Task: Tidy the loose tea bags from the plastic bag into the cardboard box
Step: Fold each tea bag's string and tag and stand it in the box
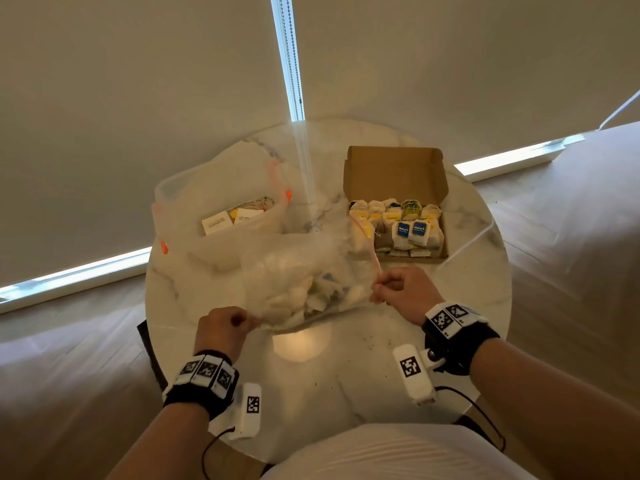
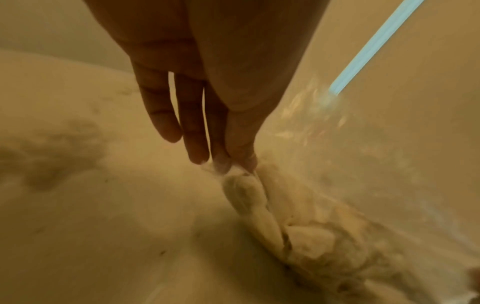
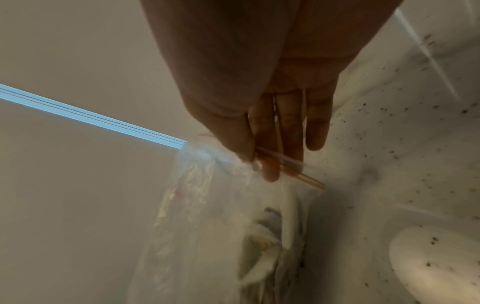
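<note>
The person's left hand (image 1: 221,329) is pinching the closed bottom corner of the plastic bag (image 1: 304,271), its fingertips (image 2: 244,158) nipping crumpled film, while the right hand (image 1: 403,292) is gripping the bag's red zip edge (image 3: 293,166) between thumb and fingers. The bag is hanging between both hands above the marble table (image 1: 346,375), with loose tea bags (image 1: 322,294) bunching inside. The cardboard box (image 1: 396,202), partly filled, is sitting just beyond the right hand. Blur and cloudy film are making the bagged tea bags impossible to count.
</note>
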A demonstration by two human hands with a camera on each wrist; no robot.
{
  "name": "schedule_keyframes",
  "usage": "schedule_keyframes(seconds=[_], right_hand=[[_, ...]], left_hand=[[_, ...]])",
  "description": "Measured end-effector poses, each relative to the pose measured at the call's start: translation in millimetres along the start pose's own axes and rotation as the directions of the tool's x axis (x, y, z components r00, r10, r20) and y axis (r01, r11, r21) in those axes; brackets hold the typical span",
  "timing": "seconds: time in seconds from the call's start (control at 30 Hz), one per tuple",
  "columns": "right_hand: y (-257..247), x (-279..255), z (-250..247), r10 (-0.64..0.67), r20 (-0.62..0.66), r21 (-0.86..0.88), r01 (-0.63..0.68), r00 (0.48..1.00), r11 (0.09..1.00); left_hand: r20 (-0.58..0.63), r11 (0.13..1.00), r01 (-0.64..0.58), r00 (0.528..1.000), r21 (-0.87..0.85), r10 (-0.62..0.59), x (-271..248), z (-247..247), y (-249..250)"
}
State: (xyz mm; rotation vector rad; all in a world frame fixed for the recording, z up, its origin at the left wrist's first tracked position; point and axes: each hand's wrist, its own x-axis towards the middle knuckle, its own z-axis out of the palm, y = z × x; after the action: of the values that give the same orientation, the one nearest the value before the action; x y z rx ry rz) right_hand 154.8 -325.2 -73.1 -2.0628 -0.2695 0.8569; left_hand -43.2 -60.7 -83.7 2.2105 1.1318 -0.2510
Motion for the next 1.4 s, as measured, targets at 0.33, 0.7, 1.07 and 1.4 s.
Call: schedule_keyframes(seconds=[0.33,0.7,1.07,1.4], right_hand=[[-3,2,11,-0.002,0.052,0.079,-0.002,0.999,0.997],[-1,0,12,0.000,0.077,0.101,-0.008,0.997,0.995],[-7,-8,23,-0.040,0.098,0.044,0.036,0.994,0.998],[-15,-11,39,-0.209,0.340,-0.158,0.275,0.917,0.948]], left_hand=[[-0.055,0.990,-0.141,0.989,-0.008,0.140,-26,-41,39],[-0.223,0.961,-0.225,0.957,-0.160,0.187,-40,-47,46],[-0.100,0.982,-0.160,0.980,0.100,0.170,-37,-48,44],[0.305,0.907,-0.331,0.920,0.262,0.247,-21,5,137]])
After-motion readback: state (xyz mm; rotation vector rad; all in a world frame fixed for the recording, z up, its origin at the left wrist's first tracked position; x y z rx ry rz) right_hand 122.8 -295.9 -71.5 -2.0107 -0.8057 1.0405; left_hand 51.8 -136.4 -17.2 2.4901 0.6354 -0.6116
